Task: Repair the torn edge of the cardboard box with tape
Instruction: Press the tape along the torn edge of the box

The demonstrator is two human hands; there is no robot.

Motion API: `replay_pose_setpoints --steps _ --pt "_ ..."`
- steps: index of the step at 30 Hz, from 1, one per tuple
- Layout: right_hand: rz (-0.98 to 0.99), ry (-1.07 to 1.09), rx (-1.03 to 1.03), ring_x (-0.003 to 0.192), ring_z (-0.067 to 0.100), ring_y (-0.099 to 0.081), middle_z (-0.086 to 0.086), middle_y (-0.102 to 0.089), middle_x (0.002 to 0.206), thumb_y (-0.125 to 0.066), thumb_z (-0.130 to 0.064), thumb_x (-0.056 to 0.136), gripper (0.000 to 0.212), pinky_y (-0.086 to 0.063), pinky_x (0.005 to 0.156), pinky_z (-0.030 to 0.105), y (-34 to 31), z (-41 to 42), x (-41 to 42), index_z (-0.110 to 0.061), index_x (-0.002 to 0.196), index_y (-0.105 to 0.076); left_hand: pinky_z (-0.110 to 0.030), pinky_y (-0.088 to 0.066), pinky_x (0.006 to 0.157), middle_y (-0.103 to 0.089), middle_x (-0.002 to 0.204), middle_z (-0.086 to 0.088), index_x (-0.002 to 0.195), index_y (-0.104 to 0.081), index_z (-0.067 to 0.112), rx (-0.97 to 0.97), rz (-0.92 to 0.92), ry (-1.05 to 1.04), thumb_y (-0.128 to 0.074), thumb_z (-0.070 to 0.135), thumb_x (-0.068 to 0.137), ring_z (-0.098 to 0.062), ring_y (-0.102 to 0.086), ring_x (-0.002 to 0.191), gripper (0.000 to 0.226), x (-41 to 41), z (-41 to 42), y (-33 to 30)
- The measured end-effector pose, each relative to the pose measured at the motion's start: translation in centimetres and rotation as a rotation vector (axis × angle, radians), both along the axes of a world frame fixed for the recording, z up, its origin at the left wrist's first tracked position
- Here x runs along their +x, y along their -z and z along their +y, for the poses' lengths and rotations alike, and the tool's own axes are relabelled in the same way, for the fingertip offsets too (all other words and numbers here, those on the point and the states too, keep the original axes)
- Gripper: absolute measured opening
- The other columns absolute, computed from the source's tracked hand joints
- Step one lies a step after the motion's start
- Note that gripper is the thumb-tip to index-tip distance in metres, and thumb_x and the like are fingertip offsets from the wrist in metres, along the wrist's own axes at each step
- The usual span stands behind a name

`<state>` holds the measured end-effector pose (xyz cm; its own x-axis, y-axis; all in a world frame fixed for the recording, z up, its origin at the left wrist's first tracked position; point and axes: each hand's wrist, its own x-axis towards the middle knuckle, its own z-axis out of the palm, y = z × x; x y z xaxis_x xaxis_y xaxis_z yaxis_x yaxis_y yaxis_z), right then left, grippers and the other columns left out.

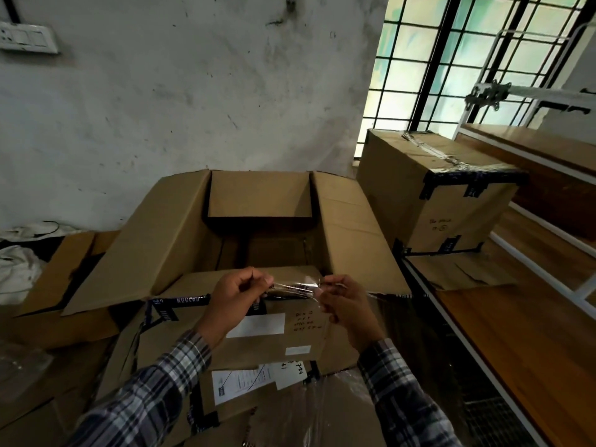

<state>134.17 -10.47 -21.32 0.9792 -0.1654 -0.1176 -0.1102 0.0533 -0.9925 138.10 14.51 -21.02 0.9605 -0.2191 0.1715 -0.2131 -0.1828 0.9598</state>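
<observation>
A large open cardboard box stands in front of me with its flaps spread out. Its near wall carries black printed tape along the top edge and white labels. A strip of clear tape is stretched between my two hands, just above that near top edge. My left hand pinches the strip's left end. My right hand pinches the right end. I cannot make out the tear itself; the hands and the strip cover that stretch of the edge.
A sealed cardboard box with black tape stands at the right on a wooden shelf with white rails. Flattened cardboard lies at the left. A barred window and a white wall are behind.
</observation>
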Motion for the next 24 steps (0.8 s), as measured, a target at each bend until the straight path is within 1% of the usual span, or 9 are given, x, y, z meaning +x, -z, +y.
replay_pose_setpoints --steps 2,4,7,8,10,14,17,19,24 --pt "-0.064 0.065 -0.081 0.08 0.017 -0.068 0.013 -0.072 0.11 -0.068 -0.01 0.101 0.02 -0.052 0.059 0.019 0.1 -0.5 0.2 -0.012 0.119 -0.061 -0.031 -0.058 0.074 -0.074 0.088 0.003 0.097 -0.078 0.028 0.066 0.027 -0.051 -0.067 0.039 0.098 -0.012 -0.066 0.075 0.015 0.4 -0.4 0.9" --pt "-0.105 0.116 -0.181 0.078 0.012 -0.071 0.006 -0.072 0.108 -0.069 -0.01 0.1 0.02 -0.056 0.061 0.02 0.3 -0.9 0.4 -0.016 0.117 -0.061 -0.027 -0.056 0.069 -0.076 0.087 0.004 0.095 -0.078 0.028 0.104 0.044 -0.082 -0.068 0.037 0.098 -0.006 -0.066 0.07 0.014 0.7 -1.1 1.5" --pt "-0.139 0.164 -0.386 0.077 0.006 -0.073 -0.002 -0.073 0.1 -0.072 -0.013 0.098 0.02 -0.063 0.068 0.031 0.7 -1.5 1.0 -0.023 0.113 -0.062 -0.024 -0.052 0.067 -0.076 0.084 0.006 0.093 -0.077 0.027 0.21 0.019 -0.116 -0.068 0.035 0.099 -0.002 -0.067 0.07 0.013 1.0 -2.2 1.9" --pt "-0.145 0.166 -0.445 0.081 0.003 -0.073 -0.003 -0.072 0.1 -0.073 -0.014 0.098 0.021 -0.065 0.07 0.034 0.9 -1.7 1.3 -0.024 0.112 -0.061 -0.026 -0.054 0.068 -0.076 0.084 0.007 0.092 -0.077 0.027 0.238 0.014 -0.128 -0.068 0.035 0.099 -0.003 -0.068 0.072 0.014 1.2 -2.5 2.1" --pt "-0.144 0.159 -0.521 0.083 0.003 -0.073 -0.006 -0.072 0.102 -0.073 -0.017 0.098 0.022 -0.066 0.071 0.035 1.1 -2.1 1.9 -0.027 0.112 -0.06 -0.03 -0.059 0.071 -0.076 0.084 0.009 0.091 -0.076 0.029 0.268 0.017 -0.147 -0.069 0.037 0.098 -0.004 -0.07 0.077 0.013 1.6 -2.9 2.6" --pt "-0.168 0.174 -0.598 0.081 0.009 -0.073 -0.006 -0.072 0.099 -0.075 -0.011 0.096 0.026 -0.063 0.065 0.027 1.0 -2.4 2.7 -0.024 0.112 -0.06 -0.025 -0.06 0.073 -0.074 0.088 0.015 0.094 -0.076 0.031 0.322 -0.024 -0.21 -0.075 0.039 0.093 0.002 -0.069 0.082 0.009 2.1 -3.7 2.6" --pt "-0.164 0.178 -0.628 0.08 0.006 -0.073 -0.005 -0.073 0.097 -0.075 -0.006 0.095 0.029 -0.061 0.061 0.022 0.9 -2.4 3.4 -0.023 0.112 -0.06 -0.023 -0.06 0.069 -0.073 0.081 0.017 0.086 -0.076 0.033 0.372 -0.055 -0.243 -0.077 0.037 0.093 0.003 -0.07 0.076 0.008 2.3 -4.2 2.2" --pt "-0.159 0.169 -0.642 0.076 0.003 -0.073 -0.005 -0.073 0.094 -0.074 -0.004 0.095 0.03 -0.058 0.059 0.018 1.0 -2.5 3.7 -0.026 0.11 -0.06 -0.024 -0.061 0.068 -0.073 0.08 0.018 0.086 -0.077 0.032 0.406 -0.063 -0.242 -0.076 0.037 0.094 0.004 -0.069 0.074 0.009 2.4 -4.5 2.1" --pt "-0.154 0.154 -0.64 0.08 0.009 -0.074 -0.002 -0.074 0.092 -0.073 -0.001 0.095 0.027 -0.058 0.058 0.019 1.1 -2.9 4.1 -0.019 0.111 -0.062 -0.022 -0.06 0.067 -0.068 0.079 0.021 0.088 -0.076 0.031 0.485 -0.107 -0.262 -0.075 0.035 0.095 0.004 -0.067 0.073 0.007 2.5 -5.0 1.8"
